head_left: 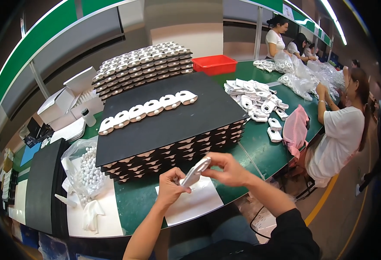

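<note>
Between my hands, above a white sheet of paper (pixel 203 200) at the table's front edge, is a white plastic piece (pixel 194 173) with a rounded end, held tilted. My left hand (pixel 168 187) pinches its lower end, while the fingers of my right hand (pixel 228 170) grip the upper end. Beyond them lies a black board (pixel 173 130) on a tall stack of boards layered with similar pieces. Across its top runs a row of white pieces (pixel 151 107), each with an oval opening and a small white ball at its near end.
Loose white pieces (pixel 256 103) are heaped right of the stack. A clear bag of white balls (pixel 91 169), a white nozzle-tipped tube (pixel 64 200) and black boards (pixel 45 186) lie left. A red bin (pixel 216 65) stands behind. A co-worker (pixel 340 130) sits right, near a pink cloth (pixel 295 130).
</note>
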`<state>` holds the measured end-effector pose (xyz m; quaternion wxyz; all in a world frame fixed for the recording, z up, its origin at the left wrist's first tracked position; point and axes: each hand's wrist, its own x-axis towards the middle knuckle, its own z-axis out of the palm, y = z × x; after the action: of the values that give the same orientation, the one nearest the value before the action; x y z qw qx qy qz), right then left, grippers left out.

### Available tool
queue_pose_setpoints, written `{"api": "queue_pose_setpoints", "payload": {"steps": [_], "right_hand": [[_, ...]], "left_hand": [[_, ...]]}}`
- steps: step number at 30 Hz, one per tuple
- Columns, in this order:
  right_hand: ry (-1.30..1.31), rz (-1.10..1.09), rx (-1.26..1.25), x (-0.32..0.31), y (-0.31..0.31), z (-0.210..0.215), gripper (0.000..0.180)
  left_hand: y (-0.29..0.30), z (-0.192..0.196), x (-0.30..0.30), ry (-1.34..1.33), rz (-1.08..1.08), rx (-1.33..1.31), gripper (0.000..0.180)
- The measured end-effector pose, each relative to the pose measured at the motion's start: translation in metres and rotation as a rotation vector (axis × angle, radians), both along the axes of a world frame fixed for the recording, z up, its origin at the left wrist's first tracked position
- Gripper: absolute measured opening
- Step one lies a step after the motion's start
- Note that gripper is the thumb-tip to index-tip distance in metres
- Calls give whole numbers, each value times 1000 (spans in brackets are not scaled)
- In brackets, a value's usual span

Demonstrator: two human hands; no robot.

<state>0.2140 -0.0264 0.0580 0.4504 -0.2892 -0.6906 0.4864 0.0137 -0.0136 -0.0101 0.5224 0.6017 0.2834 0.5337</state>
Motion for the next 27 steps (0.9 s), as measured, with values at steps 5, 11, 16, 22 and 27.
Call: {"api": "queue_pose_setpoints", "payload": {"steps": [5,11,16,22,27], "right_hand": [[-24,-196,248,16,49,55,26],[-167,-673,410,49,160,81,24],[-485,-967,314,54,236,48,24],[-751,-759,-69,57,245,53,27],[-431,-692,131,91,228,47,27]], "left_hand": [[8,5,-8,-216,-175,-566,8],[17,-2,-15,-614,-214,-870,17],[19,-2,-19,-594,-232,-884,26],[12,8,-11,-463,-262,-880,22],[13,8,-6,-413,-198,-885,28]]}}
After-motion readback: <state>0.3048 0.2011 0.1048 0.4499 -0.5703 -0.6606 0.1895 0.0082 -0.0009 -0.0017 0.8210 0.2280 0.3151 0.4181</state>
